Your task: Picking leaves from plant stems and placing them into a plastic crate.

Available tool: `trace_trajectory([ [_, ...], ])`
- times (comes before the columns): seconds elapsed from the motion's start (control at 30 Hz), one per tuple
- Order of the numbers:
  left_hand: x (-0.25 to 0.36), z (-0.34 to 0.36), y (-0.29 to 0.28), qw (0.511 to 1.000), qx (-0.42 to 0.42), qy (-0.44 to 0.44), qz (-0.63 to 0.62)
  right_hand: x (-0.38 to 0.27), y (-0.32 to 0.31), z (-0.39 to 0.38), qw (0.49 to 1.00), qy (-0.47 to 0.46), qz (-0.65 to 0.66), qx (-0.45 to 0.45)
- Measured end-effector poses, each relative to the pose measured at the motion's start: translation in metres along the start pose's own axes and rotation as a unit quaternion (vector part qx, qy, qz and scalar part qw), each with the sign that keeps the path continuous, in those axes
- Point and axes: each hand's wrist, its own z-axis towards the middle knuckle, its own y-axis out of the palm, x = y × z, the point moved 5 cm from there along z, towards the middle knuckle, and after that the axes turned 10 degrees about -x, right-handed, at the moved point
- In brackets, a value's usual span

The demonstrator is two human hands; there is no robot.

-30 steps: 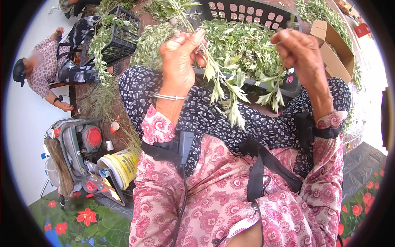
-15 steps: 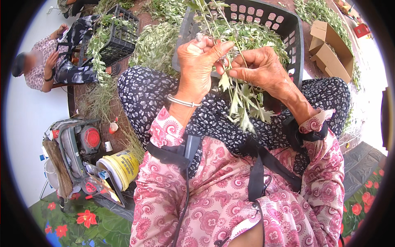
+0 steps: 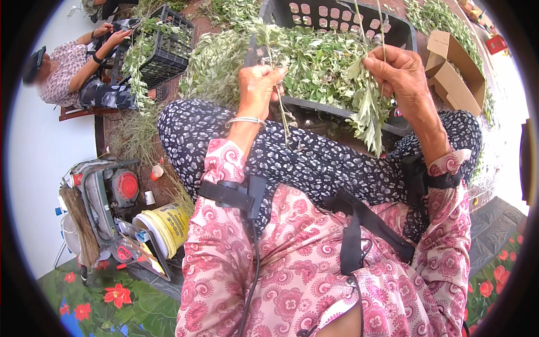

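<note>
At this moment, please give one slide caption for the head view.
Left hand and right hand hold leafy stems near a black plastic crate of green leaves.

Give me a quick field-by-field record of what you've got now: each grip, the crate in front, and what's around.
Left grip: pinching a thin stem, its lower end nearly bare
Right grip: holding a leafy sprig, leaves drooping below the fingers
Front crate: black plastic crate, loose green leaves inside
Right side: open cardboard box
Left side: yellow bucket; farther up, a second black crate draped with greenery
Other person: seated co-worker beside the second black crate
</note>
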Motion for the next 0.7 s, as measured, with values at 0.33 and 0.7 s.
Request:
trace_trajectory([
  [0.33, 0.026, 0.010, -0.031, 0.960, 0.208, 0.185, 0.024, -0.007, -0.014, -0.008, 0.999, -0.027, -0.010, 0.013],
  [0.7, 0.007, 0.015, -0.045, 0.754, 0.148, 0.133, 0.626, -0.011, -0.014, -0.015, 0.998, -0.027, -0.054, 0.023],
])
